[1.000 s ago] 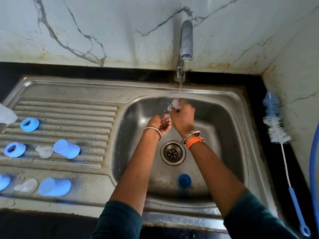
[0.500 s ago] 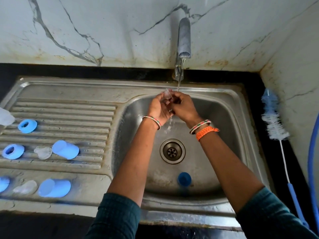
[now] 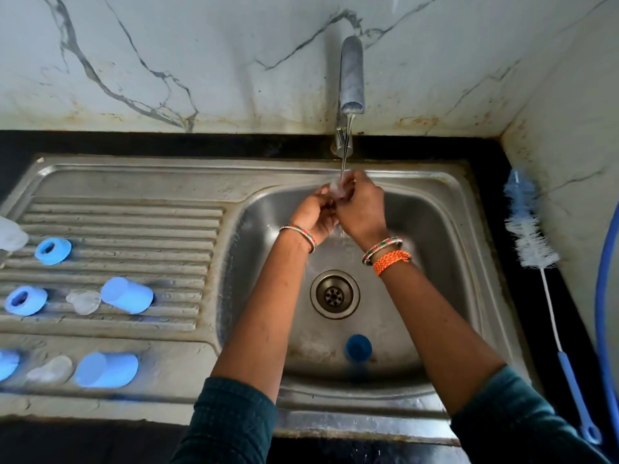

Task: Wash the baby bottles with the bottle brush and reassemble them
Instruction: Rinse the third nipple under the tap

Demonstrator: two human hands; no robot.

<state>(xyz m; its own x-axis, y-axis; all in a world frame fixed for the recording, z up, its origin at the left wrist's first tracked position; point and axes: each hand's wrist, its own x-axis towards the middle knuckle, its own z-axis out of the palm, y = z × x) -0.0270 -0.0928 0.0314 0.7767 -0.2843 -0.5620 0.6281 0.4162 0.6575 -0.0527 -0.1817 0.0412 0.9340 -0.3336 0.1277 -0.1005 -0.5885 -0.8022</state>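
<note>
Under the running tap (image 3: 351, 75), my left hand (image 3: 315, 214) and my right hand (image 3: 361, 209) meet over the sink basin (image 3: 435, 249). Both pinch a small clear teat (image 3: 338, 190) in the water stream; most of it is hidden by my fingers. A blue ring (image 3: 358, 347) lies on the basin floor in front of the drain (image 3: 335, 294). On the drainboard (image 3: 134, 222) at left lie blue collars (image 3: 53, 251), blue caps (image 3: 127, 295) and clear teats (image 3: 83, 301). The bottle brush (image 3: 532, 236) lies on the black counter at right.
A clear bottle (image 3: 10, 234) shows partly at the far left edge. A blue hose (image 3: 603, 296) curves down the right edge beside the brush. Marble walls close the back and the right side.
Both hands rose from lower in the basin up to the water stream and came together around the teat. The camera view shifted slightly.
</note>
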